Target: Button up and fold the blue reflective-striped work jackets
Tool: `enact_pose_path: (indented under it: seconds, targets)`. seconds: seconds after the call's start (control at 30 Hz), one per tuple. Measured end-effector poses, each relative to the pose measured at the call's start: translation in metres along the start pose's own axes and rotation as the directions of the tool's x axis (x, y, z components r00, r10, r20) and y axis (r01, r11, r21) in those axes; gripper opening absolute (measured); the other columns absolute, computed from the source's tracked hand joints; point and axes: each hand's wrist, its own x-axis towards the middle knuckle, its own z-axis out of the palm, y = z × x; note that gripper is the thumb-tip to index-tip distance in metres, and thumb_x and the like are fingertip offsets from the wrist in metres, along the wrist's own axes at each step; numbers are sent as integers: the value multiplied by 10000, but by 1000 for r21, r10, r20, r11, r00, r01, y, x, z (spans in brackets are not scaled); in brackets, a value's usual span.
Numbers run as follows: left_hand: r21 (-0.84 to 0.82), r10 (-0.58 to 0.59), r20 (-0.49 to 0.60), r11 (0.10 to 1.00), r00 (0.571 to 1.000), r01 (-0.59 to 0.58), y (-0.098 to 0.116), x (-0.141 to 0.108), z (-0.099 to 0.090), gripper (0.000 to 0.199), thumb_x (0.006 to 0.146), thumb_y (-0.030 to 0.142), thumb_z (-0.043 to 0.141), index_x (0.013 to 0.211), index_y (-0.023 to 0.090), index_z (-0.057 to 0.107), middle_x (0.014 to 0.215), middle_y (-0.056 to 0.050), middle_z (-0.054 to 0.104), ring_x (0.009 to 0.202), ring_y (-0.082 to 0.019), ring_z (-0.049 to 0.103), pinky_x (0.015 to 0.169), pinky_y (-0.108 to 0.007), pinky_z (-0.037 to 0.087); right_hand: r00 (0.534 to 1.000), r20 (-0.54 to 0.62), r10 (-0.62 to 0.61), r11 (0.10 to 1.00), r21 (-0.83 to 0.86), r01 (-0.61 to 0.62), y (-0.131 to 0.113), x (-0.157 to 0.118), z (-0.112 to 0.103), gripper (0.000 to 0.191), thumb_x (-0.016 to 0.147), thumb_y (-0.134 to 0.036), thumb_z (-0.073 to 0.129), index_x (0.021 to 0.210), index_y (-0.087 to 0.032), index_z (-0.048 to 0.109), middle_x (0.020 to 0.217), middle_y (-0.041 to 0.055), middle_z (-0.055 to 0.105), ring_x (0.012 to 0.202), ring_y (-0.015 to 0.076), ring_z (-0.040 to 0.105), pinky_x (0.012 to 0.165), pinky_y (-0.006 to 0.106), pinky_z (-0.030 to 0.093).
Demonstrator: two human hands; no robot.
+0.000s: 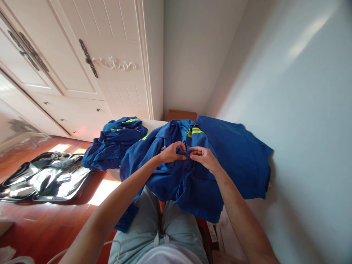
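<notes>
A blue work jacket (165, 174) with yellow-green stripes on its shoulders lies in front of me, its lower edge hanging over my lap. My left hand (173, 152) pinches the front edge of the jacket near the chest. Close beside it, my right hand (202, 157) grips the facing edge at the same height, fingertips almost touching the left ones. Below the hands the jacket front runs down along its placket. Any button between the fingertips is too small to make out.
Another blue garment (110, 145) with bright stripes lies bunched at the left. Flat blue cloth (236, 157) spreads to the right, near the wall (308, 121). An open black suitcase (49, 178) rests on the wooden floor (55, 223). A white wardrobe (121, 33) stands behind.
</notes>
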Motion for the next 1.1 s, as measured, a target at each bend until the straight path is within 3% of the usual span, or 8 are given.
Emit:
enact_pose_path:
  seconds: [0.23, 0.4, 0.53, 0.67, 0.87, 1.1]
  targets:
    - [-238, -89, 11, 967, 996, 88, -4, -5, 6, 402, 570, 255, 859, 857, 165, 592, 830, 8, 619, 776, -130, 575, 745, -258, 445, 985, -6, -170, 965, -205, 166, -2, -5, 3, 408, 745, -419, 745, 1068, -173, 699, 866, 51, 726, 780, 202, 671, 762, 343, 533]
    - [-430, -200, 11, 884, 980, 185, -5, -9, 10, 477, 515, 258, 895, 835, 171, 552, 760, 45, 583, 652, -90, 567, 641, -228, 467, 968, -40, -249, 945, -231, 233, -2, -7, 10, 283, 790, -409, 718, 970, -190, 709, 839, 45, 719, 758, 202, 668, 717, 326, 529]
    - [-537, -314, -24, 805, 949, 253, -7, -9, 13, 573, 443, 256, 921, 839, 190, 513, 623, 87, 559, 534, -91, 554, 562, -233, 487, 885, -108, -452, 831, -410, 375, -2, -15, 17, 163, 896, -348, 627, 906, -204, 703, 864, 52, 684, 778, 188, 641, 712, 314, 510]
    - [-537, -329, -59, 807, 942, 248, -8, -11, 13, 575, 423, 231, 924, 832, 184, 522, 583, 92, 564, 505, -84, 547, 526, -207, 470, 835, -1, -550, 714, -519, 470, -5, -28, 19, 137, 915, -307, 627, 999, -227, 700, 952, 63, 662, 863, 195, 643, 687, 293, 510]
    - [-589, -350, -58, 768, 935, 250, -4, -13, 16, 596, 408, 238, 932, 839, 182, 525, 597, 68, 604, 554, -124, 610, 569, -238, 497, 826, 9, -563, 592, -693, 411, -11, -34, 22, 35, 877, -215, 633, 906, -209, 652, 896, 59, 646, 874, 217, 633, 749, 324, 522]
    - [-594, -361, -100, 769, 927, 236, 1, -15, 18, 566, 401, 252, 925, 792, 176, 522, 577, 86, 568, 515, -86, 551, 540, -209, 453, 871, -35, -490, 594, -744, 305, -15, -31, 29, 23, 821, -199, 625, 833, -218, 617, 855, 48, 641, 771, 195, 609, 710, 307, 499]
